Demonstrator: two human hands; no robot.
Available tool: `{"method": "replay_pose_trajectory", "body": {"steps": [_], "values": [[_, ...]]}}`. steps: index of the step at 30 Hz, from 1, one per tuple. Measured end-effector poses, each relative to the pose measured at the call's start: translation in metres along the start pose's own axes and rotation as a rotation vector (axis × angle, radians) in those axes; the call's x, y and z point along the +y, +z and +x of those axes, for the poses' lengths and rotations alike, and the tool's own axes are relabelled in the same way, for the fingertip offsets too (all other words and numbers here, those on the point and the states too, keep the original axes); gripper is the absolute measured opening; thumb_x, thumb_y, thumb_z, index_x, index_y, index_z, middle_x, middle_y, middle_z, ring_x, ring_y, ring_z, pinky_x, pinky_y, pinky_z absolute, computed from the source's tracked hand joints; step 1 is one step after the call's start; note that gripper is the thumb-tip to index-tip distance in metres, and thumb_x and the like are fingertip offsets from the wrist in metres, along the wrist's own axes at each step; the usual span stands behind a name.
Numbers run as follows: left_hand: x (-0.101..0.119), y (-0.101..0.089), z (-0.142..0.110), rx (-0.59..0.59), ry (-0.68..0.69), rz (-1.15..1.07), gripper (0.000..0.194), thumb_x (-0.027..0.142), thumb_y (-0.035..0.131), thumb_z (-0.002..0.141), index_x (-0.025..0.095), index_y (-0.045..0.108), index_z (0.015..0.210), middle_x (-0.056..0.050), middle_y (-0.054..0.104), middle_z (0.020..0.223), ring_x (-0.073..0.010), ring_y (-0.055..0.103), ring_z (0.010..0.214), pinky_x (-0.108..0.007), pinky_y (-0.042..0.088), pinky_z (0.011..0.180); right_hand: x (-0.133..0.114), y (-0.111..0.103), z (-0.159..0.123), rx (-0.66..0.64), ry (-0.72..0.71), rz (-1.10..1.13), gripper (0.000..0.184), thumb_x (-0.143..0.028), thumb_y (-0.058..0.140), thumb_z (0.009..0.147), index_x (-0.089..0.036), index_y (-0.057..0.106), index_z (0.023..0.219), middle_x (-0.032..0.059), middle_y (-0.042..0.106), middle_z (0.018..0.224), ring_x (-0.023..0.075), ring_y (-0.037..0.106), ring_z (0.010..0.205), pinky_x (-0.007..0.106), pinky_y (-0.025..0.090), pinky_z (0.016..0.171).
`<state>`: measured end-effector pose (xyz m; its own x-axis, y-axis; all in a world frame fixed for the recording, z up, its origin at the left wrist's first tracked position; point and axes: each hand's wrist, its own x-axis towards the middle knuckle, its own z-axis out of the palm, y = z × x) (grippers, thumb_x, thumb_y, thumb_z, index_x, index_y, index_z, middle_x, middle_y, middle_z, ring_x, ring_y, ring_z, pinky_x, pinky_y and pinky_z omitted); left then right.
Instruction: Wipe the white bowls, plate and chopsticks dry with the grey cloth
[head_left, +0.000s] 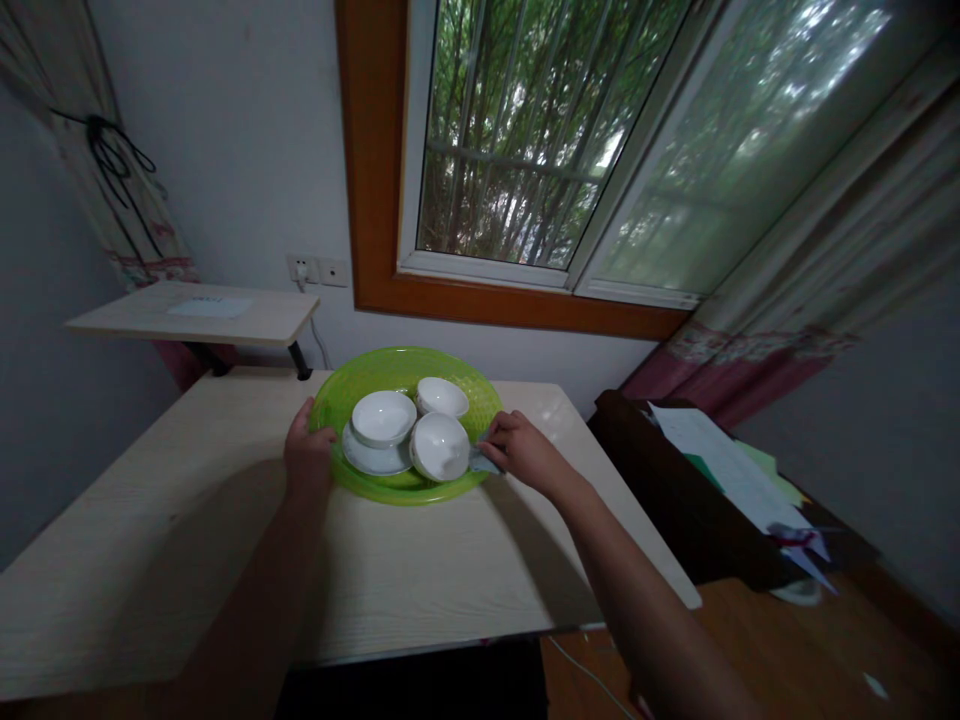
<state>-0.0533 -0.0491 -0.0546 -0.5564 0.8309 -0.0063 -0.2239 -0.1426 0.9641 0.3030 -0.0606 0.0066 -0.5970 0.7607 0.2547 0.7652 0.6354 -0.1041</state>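
One green basket (375, 372) sits near the back edge of the worktop (420, 570), about midway between its two sides. Four white dishes are in it: three bowls and one plate. The left bowl (384, 418) rests on the plate (367, 462), whose front edge shows beneath it. The back bowl (442, 397) is behind the front bowl (440, 447), which is tilted with its mouth toward the viewer.

Two bare hands are at the basket, one on each side. The left hand (307, 448) has its grip clamped on the left rim, thumb reaching inward. The right hand (517, 445) has its fingers together on one greyish piece (484, 460), perhaps cloth, at the right rim, next to the front bowl; whether it also grips the rim, I cannot tell.

To the left, one raised shelf (277, 315) stands on dark supports and carries one sheet of paper (210, 307). On the wall behind are two socket plates, and one white plug (302, 272) is in the left one. Above is one window (525, 150), with two curtains, one per side. At right, several papers (727, 460) lie on a dark brown surface (645, 490).
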Motion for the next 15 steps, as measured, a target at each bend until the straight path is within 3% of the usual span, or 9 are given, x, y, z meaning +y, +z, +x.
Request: {"method": "replay_pose_trajectory", "body": {"steps": [8, 15], "values": [[0.0, 0.0, -0.001, 0.018, 0.009, 0.075, 0.089, 0.005, 0.06, 0.065, 0.016, 0.053, 0.153, -0.012, 0.073, 0.127, -0.026, 0.072, 0.103, -0.032, 0.06, 0.085, 0.053, 0.009, 0.03, 0.017, 0.155, -0.042, 0.015, -0.025, 0.07, 0.095, -0.018, 0.083, 0.092, 0.0118, 0.071, 0.101, 0.0224, 0.066, 0.095, 0.033, 0.05, 0.091], [0.007, 0.001, -0.005, 0.011, -0.016, 0.062, 0.09, 0.0, 0.059, 0.065, 0.016, 0.051, 0.153, -0.011, 0.074, 0.123, -0.0261, 0.073, 0.101, -0.032, 0.061, 0.083, 0.055, 0.015, 0.056, 0.067, 0.317, -0.178, 0.017, -0.026, 0.065, 0.097, -0.02, 0.081, 0.096, 0.0128, 0.071, 0.11, 0.0247, 0.063, 0.103, 0.034, 0.047, 0.095]]}}
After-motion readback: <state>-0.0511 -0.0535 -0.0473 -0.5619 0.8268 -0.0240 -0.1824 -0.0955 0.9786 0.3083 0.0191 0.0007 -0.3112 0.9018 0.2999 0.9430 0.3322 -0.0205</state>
